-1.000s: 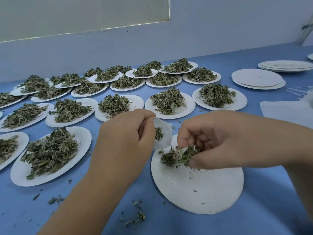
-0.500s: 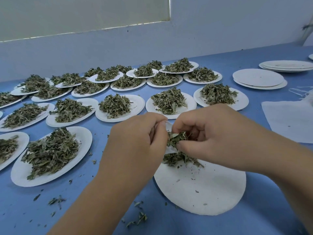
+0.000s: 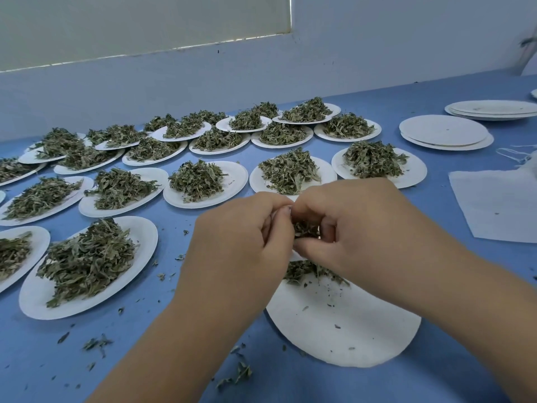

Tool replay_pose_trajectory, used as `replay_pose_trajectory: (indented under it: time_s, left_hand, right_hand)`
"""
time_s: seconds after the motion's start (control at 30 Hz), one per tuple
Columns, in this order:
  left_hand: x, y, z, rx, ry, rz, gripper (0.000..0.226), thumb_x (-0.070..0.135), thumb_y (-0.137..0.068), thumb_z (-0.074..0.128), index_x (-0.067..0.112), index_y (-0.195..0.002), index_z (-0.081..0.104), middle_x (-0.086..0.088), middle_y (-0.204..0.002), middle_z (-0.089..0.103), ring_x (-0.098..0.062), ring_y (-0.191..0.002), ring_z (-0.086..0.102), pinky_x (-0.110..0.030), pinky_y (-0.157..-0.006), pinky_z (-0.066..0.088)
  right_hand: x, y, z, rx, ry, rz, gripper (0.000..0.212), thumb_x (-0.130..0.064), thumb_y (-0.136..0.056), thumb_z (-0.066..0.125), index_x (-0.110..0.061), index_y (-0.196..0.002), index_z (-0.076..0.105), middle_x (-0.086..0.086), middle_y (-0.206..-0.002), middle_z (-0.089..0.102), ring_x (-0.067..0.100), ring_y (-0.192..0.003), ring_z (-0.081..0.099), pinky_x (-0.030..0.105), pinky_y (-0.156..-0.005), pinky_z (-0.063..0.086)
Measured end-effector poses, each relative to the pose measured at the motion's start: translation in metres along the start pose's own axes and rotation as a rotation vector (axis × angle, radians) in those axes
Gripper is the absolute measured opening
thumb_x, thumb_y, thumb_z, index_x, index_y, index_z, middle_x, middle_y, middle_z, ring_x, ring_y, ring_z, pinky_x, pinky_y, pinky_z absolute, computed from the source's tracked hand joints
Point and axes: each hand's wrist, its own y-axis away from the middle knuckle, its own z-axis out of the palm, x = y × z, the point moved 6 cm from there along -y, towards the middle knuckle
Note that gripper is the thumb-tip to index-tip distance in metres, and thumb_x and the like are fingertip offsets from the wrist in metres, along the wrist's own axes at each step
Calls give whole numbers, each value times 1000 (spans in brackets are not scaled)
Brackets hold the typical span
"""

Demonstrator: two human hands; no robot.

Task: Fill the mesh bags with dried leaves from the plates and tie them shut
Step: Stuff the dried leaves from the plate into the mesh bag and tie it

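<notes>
Two bare hands meet just above the far rim of the nearest round white paper plate (image 3: 343, 324): the left hand (image 3: 241, 237), fingers curled, pinches what seems to be the mouth of the small white mesh bag (image 3: 297, 256), of which only a sliver shows. The right hand (image 3: 363, 228) has its fingers clenched on a tuft of dried green leaves (image 3: 305, 228) at that mouth. To do this well, I judge, keep the mouth wide and over the plate and push the tuft deep before releasing, so spills join the small heap (image 3: 311, 273) at the plate's far rim, not the blue bench (image 3: 162, 359).
</notes>
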Motion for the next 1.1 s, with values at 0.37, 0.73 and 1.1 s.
replay_pose_trajectory:
  time_s: [0.37,0.73,1.1]
  left_hand:
    - [-4,1,1,-7,132,-116,21,23,-84,54,32,-82,73,11,-59,55,-4,-55,48,-11,-49,33]
    - [-7,2,-1,-4,211,-192,22,16,-89,60,32,-82,73,8,-54,55,-4,-52,49,-9,-49,34]
    - [-22,-3,-15,103,345,-284,22,19,-92,60,35,-79,69,-9,-61,54,-7,-47,40,-26,-45,39]
  right_hand:
    - [0,1,-1,123,-140,5,11,-22,-74,76,-27,-78,67,-13,-74,53,5,-65,51,24,-66,46]
    - [-1,1,0,56,-183,-57,12,-18,-83,70,-28,-79,75,-10,-71,68,7,-69,62,23,-64,49]
    - [-7,2,-9,28,-35,-375,45,4,-76,50,-21,-102,76,-13,-109,71,17,-89,59,28,-79,44]
